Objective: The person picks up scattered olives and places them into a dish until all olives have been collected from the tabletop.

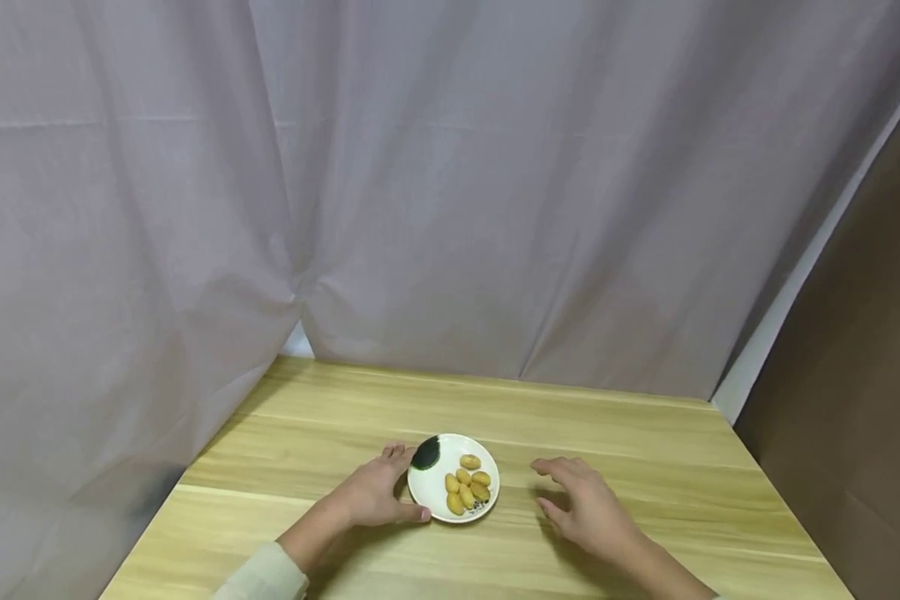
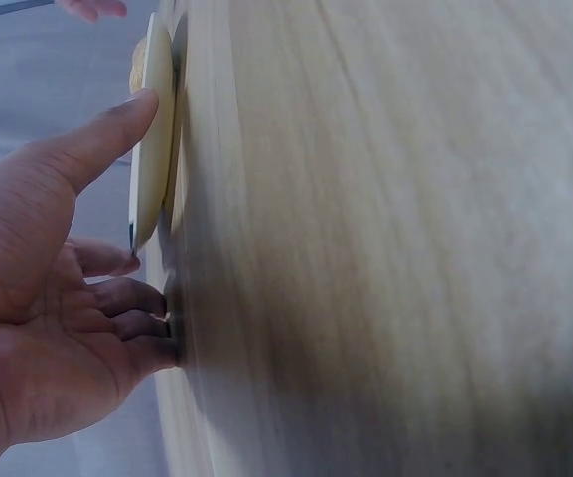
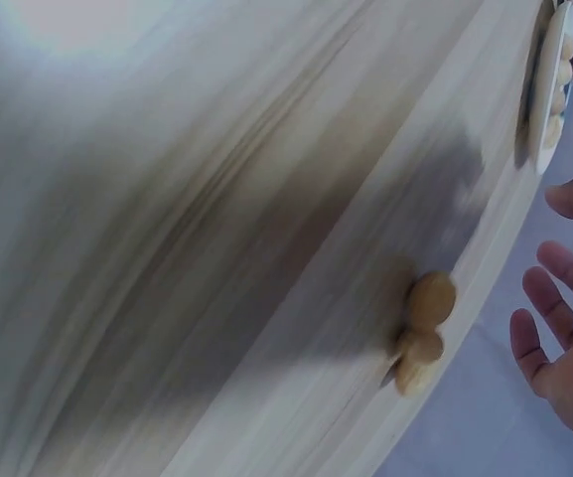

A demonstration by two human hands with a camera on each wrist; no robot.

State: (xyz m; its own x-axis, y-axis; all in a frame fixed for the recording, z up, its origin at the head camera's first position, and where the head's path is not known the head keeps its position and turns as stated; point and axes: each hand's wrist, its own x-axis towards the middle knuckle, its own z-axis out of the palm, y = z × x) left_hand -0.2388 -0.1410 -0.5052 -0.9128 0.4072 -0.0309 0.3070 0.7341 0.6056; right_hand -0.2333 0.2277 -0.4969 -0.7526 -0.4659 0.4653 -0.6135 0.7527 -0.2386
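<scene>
A small white plate (image 1: 435,497) with a dark green patch sits on the wooden table, bearing several small yellow-brown oval pieces (image 1: 466,497) that look like baby potatoes. My left hand (image 1: 375,493) holds the plate at its left side, thumb on the near rim and fingers at the far-left edge; the thumb (image 2: 117,134) lies against the plate's side in the left wrist view. To the right of the plate, my right hand (image 1: 588,510) is above the table, fingers apart and holding nothing. Below it, a few more oval pieces (image 3: 431,301) lie on the table, hidden in the head view.
The wooden table (image 1: 390,392) reaches back to a grey curtain (image 1: 450,208). A brown panel (image 1: 855,350) stands along the right side. On the left the curtain hangs against the table's edge.
</scene>
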